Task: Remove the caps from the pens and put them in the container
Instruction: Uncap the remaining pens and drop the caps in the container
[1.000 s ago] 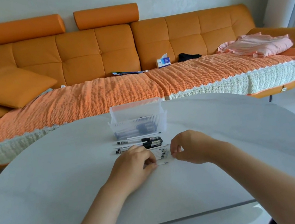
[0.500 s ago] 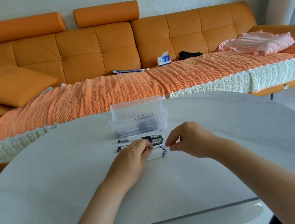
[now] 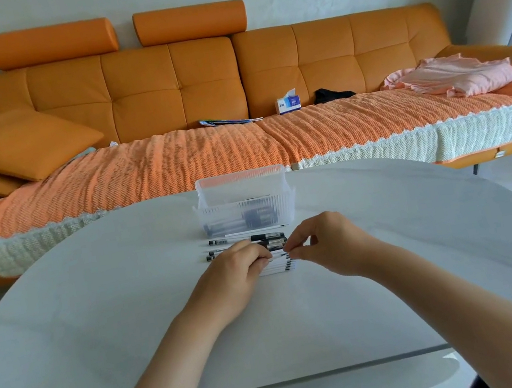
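**Both hands meet on one thin pen at mid-table**

A smooth, pale grey table [image 3: 99,324] with a rounded, lobed outline stretches wide from its curved left edge to the hands. Left of centre, the left hand [image 3: 238,275] lies knuckles up, its fingers curled round a thin white pen [image 3: 278,256]. This is the farthest of a row of thin white pens [image 3: 283,267] that lie side by side with their dark tips to the right. Just beyond the row lie black-capped pens [image 3: 267,236] with clear barrels. Behind those stands a clear ribbed plastic container [image 3: 245,211], rectangular, with dark pens inside. The right hand [image 3: 328,246] pinches the same pen's right end between thumb and forefinger; any cap there is too small to make out. Beyond that hand, open table surface runs to the rounded right edge.
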`<action>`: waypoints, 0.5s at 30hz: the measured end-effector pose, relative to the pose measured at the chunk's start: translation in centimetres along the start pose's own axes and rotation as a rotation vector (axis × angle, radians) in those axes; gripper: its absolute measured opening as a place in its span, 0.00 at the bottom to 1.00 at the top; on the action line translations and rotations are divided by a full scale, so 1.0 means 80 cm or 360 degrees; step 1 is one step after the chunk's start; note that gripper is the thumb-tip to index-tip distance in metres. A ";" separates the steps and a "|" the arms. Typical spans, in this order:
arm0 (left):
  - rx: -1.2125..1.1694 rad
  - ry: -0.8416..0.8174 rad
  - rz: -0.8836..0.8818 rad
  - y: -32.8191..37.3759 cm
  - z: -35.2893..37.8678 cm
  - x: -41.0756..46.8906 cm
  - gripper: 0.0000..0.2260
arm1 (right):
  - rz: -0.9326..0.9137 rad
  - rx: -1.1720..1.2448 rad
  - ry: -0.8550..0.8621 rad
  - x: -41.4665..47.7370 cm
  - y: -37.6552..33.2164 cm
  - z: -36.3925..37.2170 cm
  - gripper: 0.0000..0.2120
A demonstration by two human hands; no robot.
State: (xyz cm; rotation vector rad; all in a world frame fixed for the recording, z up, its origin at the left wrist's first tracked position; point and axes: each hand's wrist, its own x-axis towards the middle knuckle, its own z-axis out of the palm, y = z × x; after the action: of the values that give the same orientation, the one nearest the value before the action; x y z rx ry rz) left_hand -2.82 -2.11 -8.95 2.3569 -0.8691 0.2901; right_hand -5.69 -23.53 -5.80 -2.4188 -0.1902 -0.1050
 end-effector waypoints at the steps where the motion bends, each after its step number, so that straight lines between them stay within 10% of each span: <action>1: -0.0008 -0.0003 -0.0003 0.000 0.000 0.000 0.07 | -0.0003 0.0000 0.0000 0.000 -0.001 0.000 0.04; 15: -0.0051 0.0025 0.0046 0.004 0.005 -0.003 0.06 | -0.0023 -0.0201 -0.0022 -0.003 -0.001 0.005 0.06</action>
State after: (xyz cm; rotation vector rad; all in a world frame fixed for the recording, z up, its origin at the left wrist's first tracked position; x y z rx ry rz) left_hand -3.19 -2.43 -9.17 2.3112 -0.8944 0.3034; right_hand -5.94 -23.23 -6.12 -2.5450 -0.2131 -0.1095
